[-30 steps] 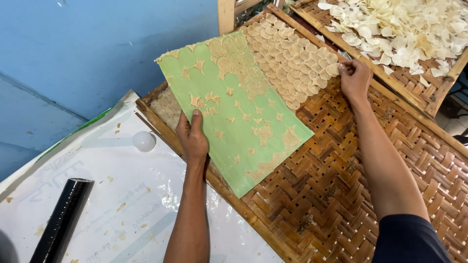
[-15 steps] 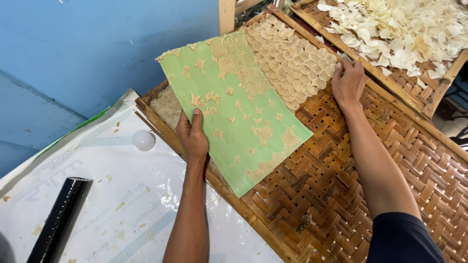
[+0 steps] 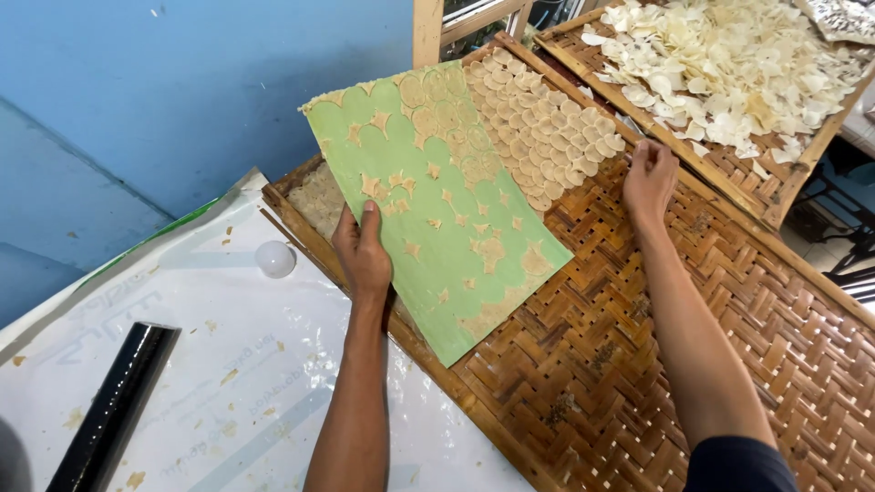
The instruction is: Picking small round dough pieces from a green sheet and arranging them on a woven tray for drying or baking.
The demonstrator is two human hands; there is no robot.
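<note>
Head view: left hand (image 3: 362,251) gripped the green sheet (image 3: 437,196) by its near edge, tilted over the woven tray (image 3: 638,364). Right hand (image 3: 649,175), fingers curled, touched the crackers (image 3: 547,128) beside the sheet's far edge. Judged step: peeling crackers off the sheet; next calls for a steady lift.

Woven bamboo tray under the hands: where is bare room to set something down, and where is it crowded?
Bare weave on the woven tray from the right hand to its near end. Crowded: far end under the green sheet, held by the left hand, and cracker rounds.
</note>
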